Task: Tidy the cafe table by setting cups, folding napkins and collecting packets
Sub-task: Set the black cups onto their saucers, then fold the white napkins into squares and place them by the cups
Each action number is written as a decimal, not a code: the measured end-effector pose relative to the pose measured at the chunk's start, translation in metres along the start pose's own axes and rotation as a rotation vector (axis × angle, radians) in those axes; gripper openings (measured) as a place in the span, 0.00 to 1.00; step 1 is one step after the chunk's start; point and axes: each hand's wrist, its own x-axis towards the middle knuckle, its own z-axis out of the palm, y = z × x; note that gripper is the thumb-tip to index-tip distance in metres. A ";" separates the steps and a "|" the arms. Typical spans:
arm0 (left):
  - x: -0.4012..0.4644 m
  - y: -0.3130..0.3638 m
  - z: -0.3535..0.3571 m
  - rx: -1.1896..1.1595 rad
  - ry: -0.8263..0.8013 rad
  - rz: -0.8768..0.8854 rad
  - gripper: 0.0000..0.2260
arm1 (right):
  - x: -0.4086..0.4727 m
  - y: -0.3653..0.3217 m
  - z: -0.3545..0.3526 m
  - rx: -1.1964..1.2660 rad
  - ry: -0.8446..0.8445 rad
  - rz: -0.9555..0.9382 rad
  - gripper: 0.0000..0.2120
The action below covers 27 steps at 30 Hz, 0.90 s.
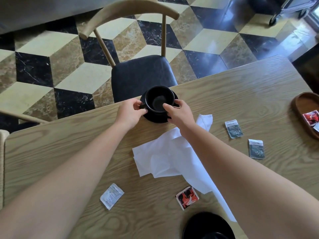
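Note:
A black cup (159,98) stands upright on a black saucer (155,118) at the table's far edge. My left hand (131,111) pinches the cup's handle on its left side. My right hand (179,112) grips the cup's right rim, thumb inside the cup. White napkins (165,159) lie unfolded and rumpled in the table's middle, partly under my right forearm. Loose packets lie about: a white one (111,196), a red and black one (187,197), and two grey ones (233,129) (256,148).
A wooden tray (298,107) at the right edge holds a red packet (311,117). A second black cup on a saucer (208,225) sits at the near edge. A wooden chair (141,75) with a dark seat stands behind the table (51,152).

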 end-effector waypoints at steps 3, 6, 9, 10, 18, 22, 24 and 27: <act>-0.026 -0.001 0.005 -0.114 0.129 -0.049 0.20 | -0.027 -0.004 -0.006 -0.028 0.020 -0.059 0.32; -0.071 -0.005 0.012 -0.281 0.166 -0.093 0.13 | -0.072 -0.006 -0.022 -0.044 0.043 -0.250 0.21; -0.122 -0.007 0.020 -0.385 0.100 -0.108 0.06 | -0.121 0.004 -0.049 -0.079 0.109 -0.391 0.12; -0.137 -0.007 0.025 -0.403 0.068 -0.107 0.05 | -0.135 0.012 -0.059 -0.105 0.151 -0.398 0.10; -0.195 0.002 0.062 -0.392 -0.101 -0.164 0.07 | -0.178 0.080 -0.113 -0.216 0.304 -0.134 0.11; -0.204 0.013 0.072 -0.403 -0.135 -0.157 0.07 | -0.185 0.093 -0.117 -0.193 0.300 -0.093 0.16; -0.212 0.015 0.076 -0.404 -0.143 -0.156 0.06 | -0.187 0.097 -0.118 -0.175 0.303 -0.104 0.15; -0.219 0.015 0.080 -0.421 -0.126 -0.194 0.08 | -0.185 0.101 -0.119 -0.184 0.303 -0.085 0.15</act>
